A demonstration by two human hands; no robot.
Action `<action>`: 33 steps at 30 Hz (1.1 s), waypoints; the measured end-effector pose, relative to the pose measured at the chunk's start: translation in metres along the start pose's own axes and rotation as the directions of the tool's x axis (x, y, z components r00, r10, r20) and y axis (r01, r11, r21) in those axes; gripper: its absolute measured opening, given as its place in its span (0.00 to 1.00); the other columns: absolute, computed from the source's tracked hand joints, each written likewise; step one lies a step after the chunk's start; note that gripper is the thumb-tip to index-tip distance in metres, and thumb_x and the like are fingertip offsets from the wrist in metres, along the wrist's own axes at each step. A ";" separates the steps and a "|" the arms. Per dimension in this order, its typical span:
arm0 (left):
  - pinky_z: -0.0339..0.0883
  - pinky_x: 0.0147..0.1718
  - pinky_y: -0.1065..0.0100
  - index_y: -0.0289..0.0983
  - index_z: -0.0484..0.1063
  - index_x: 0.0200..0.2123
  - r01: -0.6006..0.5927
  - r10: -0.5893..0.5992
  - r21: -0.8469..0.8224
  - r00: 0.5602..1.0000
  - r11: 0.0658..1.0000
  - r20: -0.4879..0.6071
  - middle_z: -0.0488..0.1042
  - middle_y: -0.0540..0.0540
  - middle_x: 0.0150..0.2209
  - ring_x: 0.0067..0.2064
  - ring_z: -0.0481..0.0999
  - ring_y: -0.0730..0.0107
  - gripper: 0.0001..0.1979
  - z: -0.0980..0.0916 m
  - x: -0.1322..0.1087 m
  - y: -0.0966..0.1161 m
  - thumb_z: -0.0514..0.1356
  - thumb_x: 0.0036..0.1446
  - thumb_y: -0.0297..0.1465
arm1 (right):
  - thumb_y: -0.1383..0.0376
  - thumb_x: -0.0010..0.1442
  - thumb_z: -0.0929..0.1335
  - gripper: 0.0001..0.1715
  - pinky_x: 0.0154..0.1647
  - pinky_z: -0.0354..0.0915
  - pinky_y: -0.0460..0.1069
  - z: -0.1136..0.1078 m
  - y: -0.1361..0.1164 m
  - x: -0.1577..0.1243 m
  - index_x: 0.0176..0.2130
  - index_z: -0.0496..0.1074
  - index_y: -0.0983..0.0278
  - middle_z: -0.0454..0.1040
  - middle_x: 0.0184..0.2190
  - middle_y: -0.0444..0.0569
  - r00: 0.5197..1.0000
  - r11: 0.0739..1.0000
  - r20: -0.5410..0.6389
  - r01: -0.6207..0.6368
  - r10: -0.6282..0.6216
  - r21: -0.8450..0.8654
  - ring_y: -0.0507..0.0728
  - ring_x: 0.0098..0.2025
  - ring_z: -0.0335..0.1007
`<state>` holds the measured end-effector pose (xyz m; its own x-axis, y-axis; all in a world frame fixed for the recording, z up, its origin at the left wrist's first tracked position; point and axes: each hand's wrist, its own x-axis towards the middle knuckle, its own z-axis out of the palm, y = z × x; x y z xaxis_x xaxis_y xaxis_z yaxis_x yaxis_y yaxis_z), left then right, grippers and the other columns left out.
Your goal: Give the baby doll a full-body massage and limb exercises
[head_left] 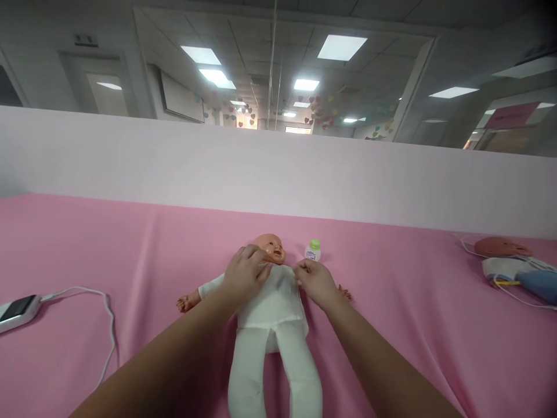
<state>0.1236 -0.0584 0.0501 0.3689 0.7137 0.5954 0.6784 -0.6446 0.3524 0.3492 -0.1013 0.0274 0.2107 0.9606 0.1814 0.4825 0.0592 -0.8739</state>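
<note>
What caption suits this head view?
Both hands rest on a baby doll in white, lying on pink cloth.

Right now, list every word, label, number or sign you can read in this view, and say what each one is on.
Nothing here can be read.
Small bottle beside the doll: a white label with dark marks, too small and blurred.
Pink sign at upper right: lettering too blurred.
Plate above the door at upper left: too blurred.
Device on the pink cloth at left: dark screen, no text visible.
</note>
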 end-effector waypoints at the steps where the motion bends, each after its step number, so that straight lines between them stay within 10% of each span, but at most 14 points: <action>1: 0.64 0.57 0.54 0.42 0.76 0.50 -0.025 0.025 -0.006 1.000 1.000 -0.008 0.76 0.40 0.53 0.56 0.73 0.52 0.14 0.007 0.008 0.001 0.56 0.65 0.38 | 0.53 0.59 0.68 0.14 0.36 0.66 0.50 0.004 0.003 0.011 0.32 0.76 0.60 0.77 0.29 0.44 1.000 0.995 -0.020 0.001 0.001 0.096 0.57 0.33 0.73; 5: 0.58 0.64 0.47 0.38 0.69 0.61 0.268 -0.270 -0.155 0.963 0.951 0.010 0.68 0.34 0.64 0.66 0.65 0.42 0.27 0.036 0.044 -0.005 0.59 0.63 0.44 | 0.51 0.55 0.72 0.25 0.48 0.72 0.54 0.024 0.014 0.061 0.51 0.78 0.58 0.81 0.43 0.49 0.997 0.926 -0.054 -0.031 0.056 0.375 0.60 0.46 0.76; 9: 0.65 0.57 0.51 0.34 0.72 0.58 0.560 -0.529 -0.432 0.824 0.707 0.202 0.73 0.29 0.61 0.61 0.73 0.38 0.31 0.060 0.068 -0.016 0.65 0.57 0.46 | 0.50 0.56 0.75 0.39 0.60 0.69 0.58 0.051 0.019 0.100 0.64 0.69 0.54 0.73 0.61 0.51 0.994 0.774 0.047 -0.103 0.094 0.625 0.62 0.60 0.73; 16: 0.67 0.59 0.61 0.40 0.66 0.67 0.610 -0.645 -0.698 0.713 0.376 0.275 0.68 0.38 0.68 0.65 0.72 0.51 0.35 0.084 0.070 -0.032 0.64 0.59 0.42 | 0.46 0.59 0.70 0.33 0.62 0.69 0.57 0.082 0.034 0.114 0.59 0.73 0.58 0.75 0.61 0.49 0.997 0.627 0.064 -0.084 0.053 0.774 0.62 0.62 0.72; 33: 0.66 0.63 0.57 0.40 0.69 0.66 0.520 -0.602 -0.793 0.756 0.318 0.255 0.72 0.40 0.65 0.63 0.74 0.53 0.31 0.094 0.061 -0.040 0.65 0.61 0.38 | 0.52 0.51 0.77 0.29 0.65 0.66 0.60 0.079 0.026 0.114 0.51 0.80 0.59 0.79 0.55 0.51 1.000 0.703 0.010 -0.023 0.022 0.710 0.64 0.60 0.73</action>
<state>0.1786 0.0369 0.0046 0.0322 0.9980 0.0542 -0.0961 -0.0509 0.9941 0.3183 0.0312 -0.0108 0.2132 0.9642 0.1575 -0.2693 0.2129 -0.9392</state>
